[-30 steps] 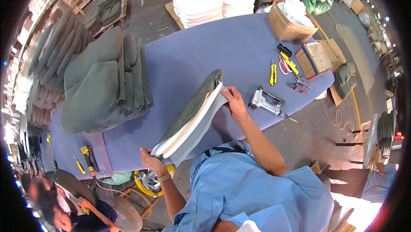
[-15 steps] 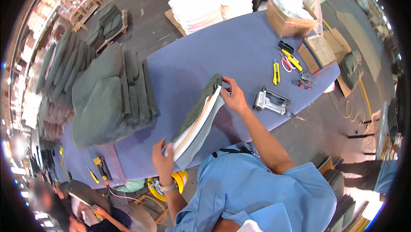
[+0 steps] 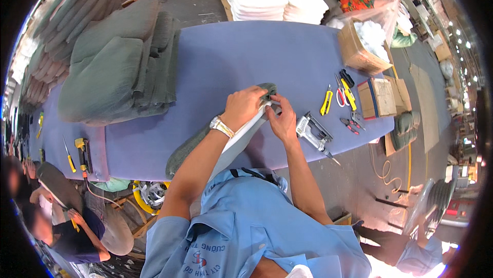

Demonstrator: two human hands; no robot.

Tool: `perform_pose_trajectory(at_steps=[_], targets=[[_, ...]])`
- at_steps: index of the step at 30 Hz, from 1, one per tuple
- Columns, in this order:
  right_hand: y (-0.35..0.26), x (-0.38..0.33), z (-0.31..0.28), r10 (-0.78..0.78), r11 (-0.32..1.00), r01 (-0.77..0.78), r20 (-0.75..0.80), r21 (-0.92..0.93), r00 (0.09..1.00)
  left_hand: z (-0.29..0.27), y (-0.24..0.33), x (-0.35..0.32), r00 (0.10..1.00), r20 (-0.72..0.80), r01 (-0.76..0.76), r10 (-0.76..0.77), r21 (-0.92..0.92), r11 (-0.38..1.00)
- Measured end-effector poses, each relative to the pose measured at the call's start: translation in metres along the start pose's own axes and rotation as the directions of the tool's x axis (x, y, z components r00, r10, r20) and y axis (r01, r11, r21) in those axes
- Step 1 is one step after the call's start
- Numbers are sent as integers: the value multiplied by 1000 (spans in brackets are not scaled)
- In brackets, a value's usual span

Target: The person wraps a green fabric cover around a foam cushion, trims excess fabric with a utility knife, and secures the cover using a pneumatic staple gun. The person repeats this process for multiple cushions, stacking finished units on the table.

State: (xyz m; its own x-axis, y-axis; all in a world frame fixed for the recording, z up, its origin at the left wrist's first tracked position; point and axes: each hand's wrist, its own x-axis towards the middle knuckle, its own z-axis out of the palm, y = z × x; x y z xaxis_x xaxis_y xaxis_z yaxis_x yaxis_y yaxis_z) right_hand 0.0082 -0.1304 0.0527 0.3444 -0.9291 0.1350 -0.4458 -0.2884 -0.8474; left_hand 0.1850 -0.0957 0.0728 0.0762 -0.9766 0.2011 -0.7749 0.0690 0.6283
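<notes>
A dark green fabric-covered seat pad [image 3: 191, 143] with a white layer along its side stands tilted on the blue-covered table in front of me. My left hand [image 3: 243, 107], with a watch at the wrist, is closed on the fabric at the pad's far corner. Close beside it, my right hand [image 3: 282, 122] pinches the same corner, fingertips nearly meeting the left ones. A grey sheet hangs along the pad's near side. My left forearm hides part of the pad's middle. Just right of my right hand lies a silver staple gun [image 3: 313, 133].
Stacked green pads [image 3: 110, 75] fill the table's left side. At right lie a yellow cutter [image 3: 326, 100], red-handled scissors [image 3: 340, 97], pliers [image 3: 351, 126] and cardboard boxes [image 3: 382, 98]. White stacks [image 3: 256, 0] stand beyond the table. Another person [image 3: 82, 232] works at lower left.
My left hand has left the pad's near end and joined my right hand at the far corner. The view has shifted, and the pad now leans with more green showing at lower left.
</notes>
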Motion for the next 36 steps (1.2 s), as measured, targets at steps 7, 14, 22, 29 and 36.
perform_pose_trajectory(at_steps=[7,14,22,29,36], targets=[[9,3,-5,37,999,-35,-83,32,996,8,-17,-4,988,79,150,-136,-214,965],[22,6,-1,-16,987,44,-181,157,983,5,-6,-18,996,-25,84,-91,-206,975],[-72,22,-14,-138,648,186,-127,739,982,-101,46,-31,947,-322,-136,6,-384,913],[-132,32,-25,-345,710,402,-212,578,914,-120,55,-42,886,-464,-238,-9,-470,850],[-116,21,-51,-497,771,560,-264,302,827,-96,65,-44,907,-421,-240,9,-498,833]])
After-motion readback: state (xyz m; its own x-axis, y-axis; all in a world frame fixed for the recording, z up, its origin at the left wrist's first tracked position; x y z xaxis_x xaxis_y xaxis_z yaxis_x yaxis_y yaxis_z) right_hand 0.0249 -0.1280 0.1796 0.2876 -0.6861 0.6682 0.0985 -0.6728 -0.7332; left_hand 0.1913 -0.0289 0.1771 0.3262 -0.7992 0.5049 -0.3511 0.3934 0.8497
